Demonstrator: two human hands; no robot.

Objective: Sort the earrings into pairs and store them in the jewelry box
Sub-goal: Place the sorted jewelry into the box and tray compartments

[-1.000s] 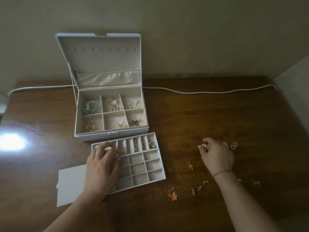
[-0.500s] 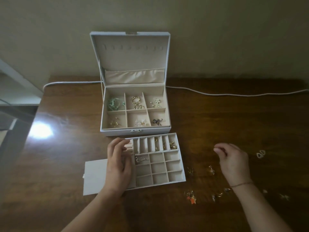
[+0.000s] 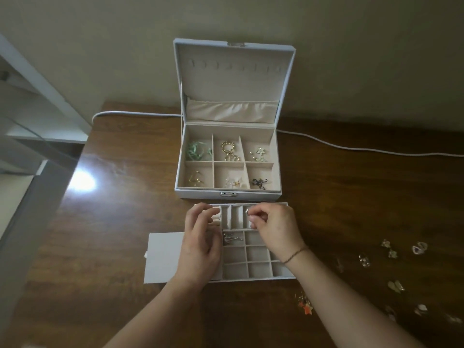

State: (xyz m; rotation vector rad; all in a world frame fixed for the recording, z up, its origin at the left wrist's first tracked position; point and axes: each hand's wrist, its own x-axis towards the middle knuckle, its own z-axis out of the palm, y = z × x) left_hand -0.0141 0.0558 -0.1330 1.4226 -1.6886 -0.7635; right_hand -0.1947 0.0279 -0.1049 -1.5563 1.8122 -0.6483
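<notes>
Small earring held over the removable tray, about to be stored

At frame centre, the right hand [image 3: 273, 227] pinches a small earring [image 3: 247, 211] in its fingers above the long slots of the tray [image 3: 258, 270], which lies on the table [image 3: 125, 222] just below the open jewelry box [image 3: 227, 194]. The left hand [image 3: 200, 242] rests on the tray, fingers loosely curled and empty. Unsorted earrings [image 3: 391, 267] lie at lower right. The next move is likely to lower it into a slot, then fetch its match.

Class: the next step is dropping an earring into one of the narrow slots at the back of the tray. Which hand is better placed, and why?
The right hand: it pinches a small earring directly above the tray's narrow back slots. The left hand holds nothing visible.
</notes>
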